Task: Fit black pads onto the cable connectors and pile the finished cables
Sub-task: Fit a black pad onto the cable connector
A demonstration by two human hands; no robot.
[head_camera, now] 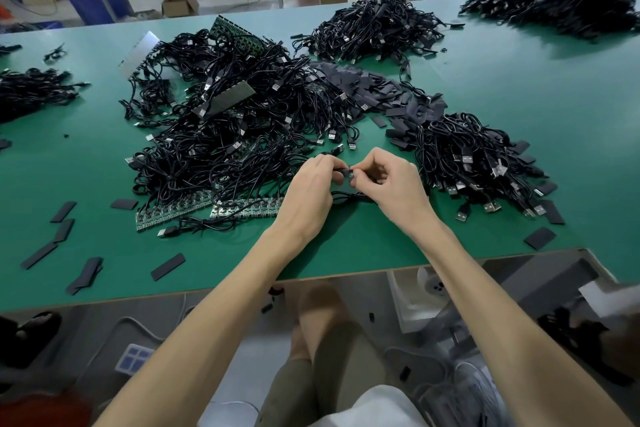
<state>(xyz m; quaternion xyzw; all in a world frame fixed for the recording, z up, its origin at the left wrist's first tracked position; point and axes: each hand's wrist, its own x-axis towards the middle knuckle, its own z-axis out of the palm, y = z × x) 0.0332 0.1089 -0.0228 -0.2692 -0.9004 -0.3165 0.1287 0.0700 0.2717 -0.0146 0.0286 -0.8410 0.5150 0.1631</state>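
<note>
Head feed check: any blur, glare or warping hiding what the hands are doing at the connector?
Head view: even light, no glare on the green table; wide-angle warp bows its near edge; left hand and right hand are sharp, but the connector they pinch is tiny and mostly covered; the far right pile looks soft.

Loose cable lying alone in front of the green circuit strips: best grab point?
Probably the USB plug at its left end, pinched across its sides from above. It is the rigid part, lies flat on the table and sticks out clear of the circuit strips; the cord is limp.
</note>
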